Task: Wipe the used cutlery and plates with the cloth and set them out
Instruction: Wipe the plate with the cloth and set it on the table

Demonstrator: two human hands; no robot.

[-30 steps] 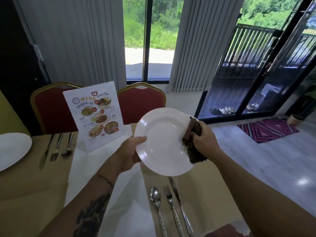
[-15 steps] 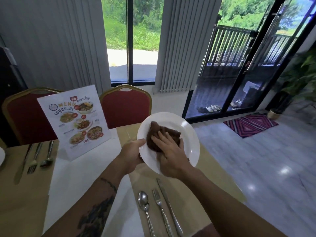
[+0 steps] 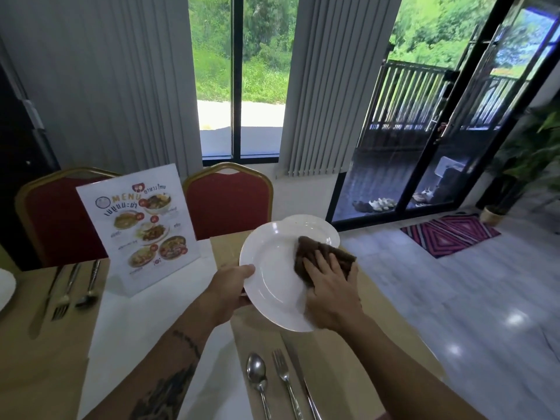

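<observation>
A white plate (image 3: pixel 272 268) is held tilted above the table, my left hand (image 3: pixel 230 289) gripping its left rim. My right hand (image 3: pixel 330 289) presses a dark brown cloth (image 3: pixel 315 253) flat against the plate's right side. A second white plate (image 3: pixel 315 225) lies on the table just behind it, mostly hidden. On the placemat below sit a spoon (image 3: pixel 257 380), a fork (image 3: pixel 285 380) and a knife (image 3: pixel 303 380) side by side.
A standing menu card (image 3: pixel 139 225) is on the white runner (image 3: pixel 127 322) to the left. Another cutlery set (image 3: pixel 69 286) and a plate edge (image 3: pixel 4 286) lie at far left. Two red chairs (image 3: pixel 230 201) stand behind the table; the table's right edge drops to tiled floor.
My right hand moved the cloth from the plate's right rim onto its face, then slid it toward the right side. The plate tipped flatter and lower.
</observation>
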